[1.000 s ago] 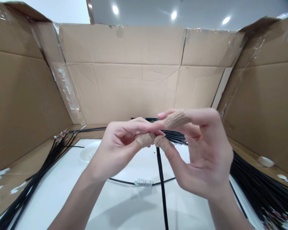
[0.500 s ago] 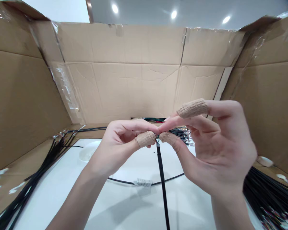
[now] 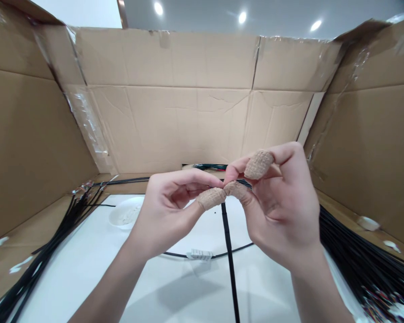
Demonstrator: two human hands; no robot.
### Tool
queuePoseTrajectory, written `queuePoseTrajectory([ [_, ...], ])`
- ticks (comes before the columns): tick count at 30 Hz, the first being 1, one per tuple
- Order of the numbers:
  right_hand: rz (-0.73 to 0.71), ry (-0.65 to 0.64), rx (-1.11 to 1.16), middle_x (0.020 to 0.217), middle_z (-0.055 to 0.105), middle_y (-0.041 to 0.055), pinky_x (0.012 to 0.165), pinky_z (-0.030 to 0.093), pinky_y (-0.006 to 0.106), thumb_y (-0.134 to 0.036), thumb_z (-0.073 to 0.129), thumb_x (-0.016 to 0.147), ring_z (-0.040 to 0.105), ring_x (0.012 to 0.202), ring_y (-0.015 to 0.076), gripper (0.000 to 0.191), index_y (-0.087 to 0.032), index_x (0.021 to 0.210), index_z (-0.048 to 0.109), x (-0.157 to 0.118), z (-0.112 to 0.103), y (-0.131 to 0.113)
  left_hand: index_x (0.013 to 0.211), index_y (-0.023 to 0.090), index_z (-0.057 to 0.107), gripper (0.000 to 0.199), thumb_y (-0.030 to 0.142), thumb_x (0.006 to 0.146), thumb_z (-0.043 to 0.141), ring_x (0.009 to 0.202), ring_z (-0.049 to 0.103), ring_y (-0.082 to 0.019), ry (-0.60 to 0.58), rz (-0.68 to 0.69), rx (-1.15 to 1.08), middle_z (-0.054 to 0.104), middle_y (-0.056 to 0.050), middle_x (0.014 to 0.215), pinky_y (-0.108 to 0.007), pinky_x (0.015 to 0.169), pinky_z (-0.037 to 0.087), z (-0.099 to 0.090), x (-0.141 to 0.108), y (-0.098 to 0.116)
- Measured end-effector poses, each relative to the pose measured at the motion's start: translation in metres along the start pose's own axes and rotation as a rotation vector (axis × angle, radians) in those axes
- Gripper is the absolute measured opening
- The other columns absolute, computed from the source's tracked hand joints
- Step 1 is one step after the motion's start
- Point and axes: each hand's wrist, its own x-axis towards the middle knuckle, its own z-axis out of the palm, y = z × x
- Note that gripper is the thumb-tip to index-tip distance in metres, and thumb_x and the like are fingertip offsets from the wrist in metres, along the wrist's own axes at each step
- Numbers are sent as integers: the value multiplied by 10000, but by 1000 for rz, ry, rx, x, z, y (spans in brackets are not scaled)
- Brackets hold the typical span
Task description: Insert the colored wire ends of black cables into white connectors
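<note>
Thumb and fingers of my left hand (image 3: 175, 206) are pinched together at the upper end of a black cable (image 3: 229, 255). My right hand (image 3: 279, 202) pinches at the same spot, its fingertips touching those of the left. The cable tip is hidden between the fingertips, and the cable hangs down toward the front. Tan wraps cover both thumbs and one right finger. Behind the cable, a thin black cable with a white label (image 3: 199, 255) curves over the white surface (image 3: 175, 291).
A white bowl (image 3: 125, 213) with pale contents stands at left. Bundles of black cables lie at the left (image 3: 59, 233) and right (image 3: 357, 255), with more behind my hands. Cardboard walls (image 3: 168, 121) surround the work area. White scraps lie at far left.
My right hand has curled in and moved left, its wrapped finger lower and nearer the pinch. The cable's end, partly visible before, is now covered by the fingertips.
</note>
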Motion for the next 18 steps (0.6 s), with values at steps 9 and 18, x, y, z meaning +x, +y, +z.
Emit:
queuePoseTrajectory([
  [9,150,-62,170,850,541,-51,721,538,371,38,518,865,574,757,161,384,-294,849,325,-1,0,-6,712,183,784,187,5,697,728,531,624,-86,-117,-150,-77,689,8,586,-137,501,524,-4,3,5],
  [18,51,-97,141,840,562,-31,698,530,250,101,509,823,591,803,119,405,-268,838,342,-1,-3,4,760,183,754,121,75,785,707,657,599,-56,-221,-260,-11,675,39,703,-101,608,508,-11,-3,8],
])
